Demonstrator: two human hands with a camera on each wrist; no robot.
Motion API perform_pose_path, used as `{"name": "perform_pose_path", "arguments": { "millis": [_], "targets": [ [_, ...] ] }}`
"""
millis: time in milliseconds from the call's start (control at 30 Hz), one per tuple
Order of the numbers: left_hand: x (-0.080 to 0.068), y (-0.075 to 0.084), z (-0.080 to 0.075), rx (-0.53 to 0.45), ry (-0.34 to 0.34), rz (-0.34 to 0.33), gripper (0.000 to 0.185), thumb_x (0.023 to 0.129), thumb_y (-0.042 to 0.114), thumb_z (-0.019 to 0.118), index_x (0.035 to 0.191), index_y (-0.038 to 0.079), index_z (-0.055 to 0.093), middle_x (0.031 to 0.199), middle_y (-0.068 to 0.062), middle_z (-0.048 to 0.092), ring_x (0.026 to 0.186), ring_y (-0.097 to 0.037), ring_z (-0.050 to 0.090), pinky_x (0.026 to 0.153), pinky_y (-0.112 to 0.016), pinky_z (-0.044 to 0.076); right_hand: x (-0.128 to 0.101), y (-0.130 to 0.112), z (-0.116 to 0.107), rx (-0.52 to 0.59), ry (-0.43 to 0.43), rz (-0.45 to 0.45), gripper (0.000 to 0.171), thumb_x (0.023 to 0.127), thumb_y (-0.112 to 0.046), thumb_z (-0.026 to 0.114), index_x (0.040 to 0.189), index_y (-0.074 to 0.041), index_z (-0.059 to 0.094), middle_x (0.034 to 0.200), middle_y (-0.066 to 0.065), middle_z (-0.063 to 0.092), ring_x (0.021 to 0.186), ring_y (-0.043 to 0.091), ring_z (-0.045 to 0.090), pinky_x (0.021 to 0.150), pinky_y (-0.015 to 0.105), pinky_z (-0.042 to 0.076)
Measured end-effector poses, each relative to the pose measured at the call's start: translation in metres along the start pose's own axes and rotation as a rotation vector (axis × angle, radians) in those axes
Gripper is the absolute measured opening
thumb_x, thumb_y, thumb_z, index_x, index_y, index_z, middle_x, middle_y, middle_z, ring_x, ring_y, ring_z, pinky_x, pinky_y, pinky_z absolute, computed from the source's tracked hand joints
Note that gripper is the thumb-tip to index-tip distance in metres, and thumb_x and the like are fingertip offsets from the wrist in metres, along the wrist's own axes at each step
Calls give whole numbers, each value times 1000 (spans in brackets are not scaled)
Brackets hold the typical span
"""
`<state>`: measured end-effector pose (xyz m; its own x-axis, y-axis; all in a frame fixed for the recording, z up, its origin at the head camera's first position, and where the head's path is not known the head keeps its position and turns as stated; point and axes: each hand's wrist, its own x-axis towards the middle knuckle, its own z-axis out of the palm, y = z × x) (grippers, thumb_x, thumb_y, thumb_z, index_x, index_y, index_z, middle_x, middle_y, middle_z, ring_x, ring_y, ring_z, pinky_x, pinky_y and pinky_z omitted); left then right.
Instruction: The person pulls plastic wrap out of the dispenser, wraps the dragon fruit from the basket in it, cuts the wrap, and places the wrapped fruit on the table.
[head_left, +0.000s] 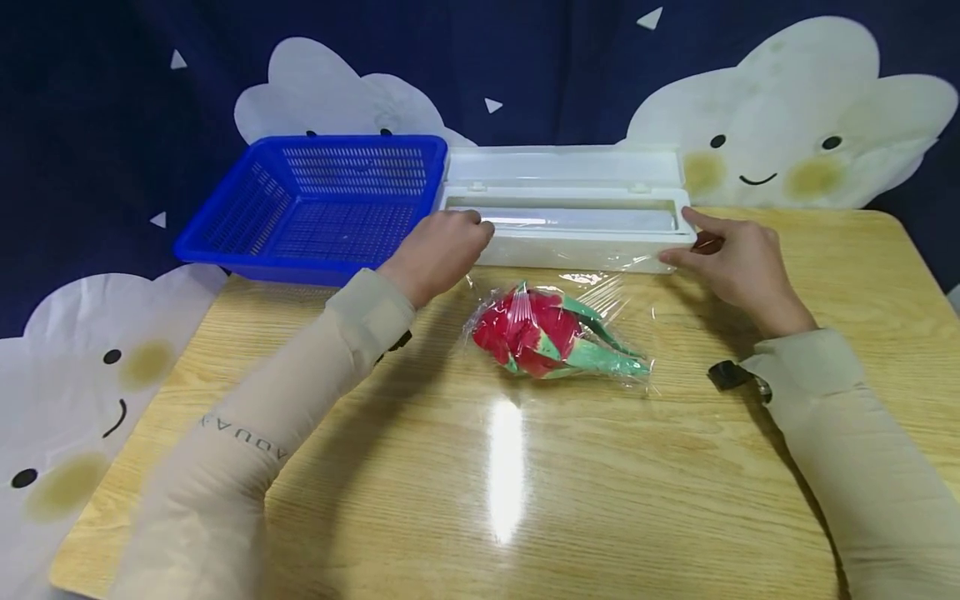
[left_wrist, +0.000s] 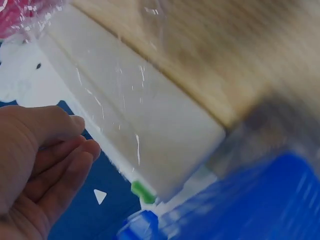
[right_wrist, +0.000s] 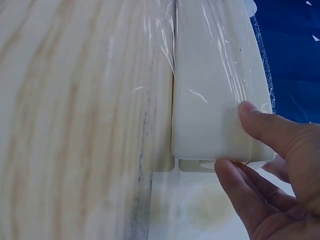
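Observation:
A white cling film dispenser (head_left: 570,248) stands at the back of the table with its lid (head_left: 566,167) raised and a film roll (head_left: 570,219) inside. Clear cling film (head_left: 600,292) hangs over its front and reaches the red and green dragon fruit (head_left: 525,333), which film covers. My left hand (head_left: 442,250) is at the dispenser's left end, thumb and fingertips together, seemingly pinching the film edge; the thin film is hard to see there. With thumb in front and fingers round the end, my right hand (right_wrist: 285,165) grips the dispenser's right end.
A blue plastic basket (head_left: 307,271) stands directly left of the dispenser. The wooden table (head_left: 600,500) ends at a dark blue cloth (head_left: 555,67) with white clouds. Bright glare lies on the wood in front of the dragon fruit.

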<state>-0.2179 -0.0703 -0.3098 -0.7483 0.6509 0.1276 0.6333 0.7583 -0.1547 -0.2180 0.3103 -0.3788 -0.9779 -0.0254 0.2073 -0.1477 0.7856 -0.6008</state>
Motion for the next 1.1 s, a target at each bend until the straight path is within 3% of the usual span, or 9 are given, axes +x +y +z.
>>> {"name": "perform_pose_path", "arguments": {
  "millis": [100,267,433,567,767,900,1100],
  "targets": [
    [-3,3,6,-73,54,-28,19,100,-3,53,100,0,72,94,-17,75,86,-33,75,77,-44,63,0,1,-1,6,6,4,75,82,-42,87,146,-18,57,105,25,77,67,-26,49,60,7,39],
    [-10,8,20,-310,137,-117,16,96,1,59,89,3,74,85,-12,75,79,-27,73,76,-39,61,-2,2,-2,1,3,4,75,82,-42,87,146,-17,57,104,25,77,66,-25,49,58,9,39],
    [-15,10,36,-576,133,-247,13,95,8,68,99,3,79,97,-10,80,90,-22,76,86,-34,62,-3,3,-3,-4,5,10,75,82,-42,87,146,-18,57,104,25,77,67,-25,49,59,9,39],
    [-17,10,47,-776,135,-346,13,94,14,74,102,6,80,100,-9,80,91,-21,75,86,-32,62,-3,3,-2,-6,-4,29,76,82,-46,86,147,-20,56,106,24,78,67,-26,49,61,8,39],
    [-19,9,63,-1017,222,-499,13,92,19,78,101,11,81,100,-7,81,89,-18,74,82,-27,59,-2,2,1,-4,-5,34,76,82,-47,85,147,-20,56,108,25,77,68,-27,49,61,5,40],
    [-22,9,72,-1115,281,-568,16,91,20,80,102,9,80,101,-10,81,88,-16,74,81,-24,59,-1,1,3,0,-9,30,76,83,-46,85,148,-20,56,109,26,77,69,-26,50,62,4,40],
    [-24,9,83,-1252,304,-620,18,92,22,78,103,7,78,100,-13,80,85,-12,74,76,-20,58,-1,1,2,-12,-12,43,77,83,-48,85,149,-22,54,109,23,77,72,-24,51,64,6,41]
  ]
}}
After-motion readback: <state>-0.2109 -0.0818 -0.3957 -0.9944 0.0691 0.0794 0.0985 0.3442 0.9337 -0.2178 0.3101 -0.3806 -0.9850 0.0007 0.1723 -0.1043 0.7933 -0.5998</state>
